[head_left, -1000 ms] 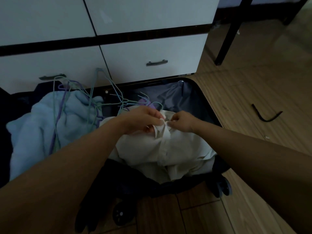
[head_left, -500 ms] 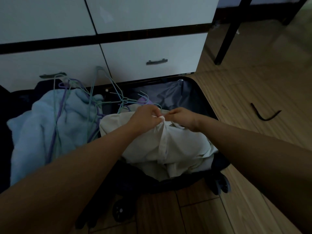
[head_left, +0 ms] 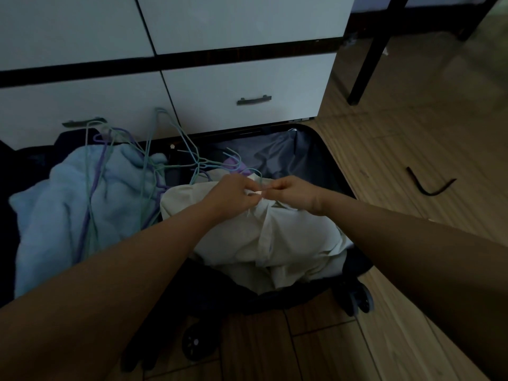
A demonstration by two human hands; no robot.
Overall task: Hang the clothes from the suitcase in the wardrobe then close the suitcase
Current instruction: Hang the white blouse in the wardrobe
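While wire hangers (head_left: 148, 160) tangle nearby, both hands (head_left: 257, 192) pinch a crumpled cream shirt (head_left: 275, 237).

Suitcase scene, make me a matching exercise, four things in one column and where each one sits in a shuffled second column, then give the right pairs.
Things:
1. cream shirt
2. light blue garment
3. wire hangers
4. black bent object

Places:
A. on the wooden floor, right of the suitcase
B. in the suitcase's left side
C. in the suitcase's right half, pinched at its top by the left hand and the right hand
D. tangled across the blue garment, reaching up against the drawer fronts

Pairs: 1-C, 2-B, 3-D, 4-A
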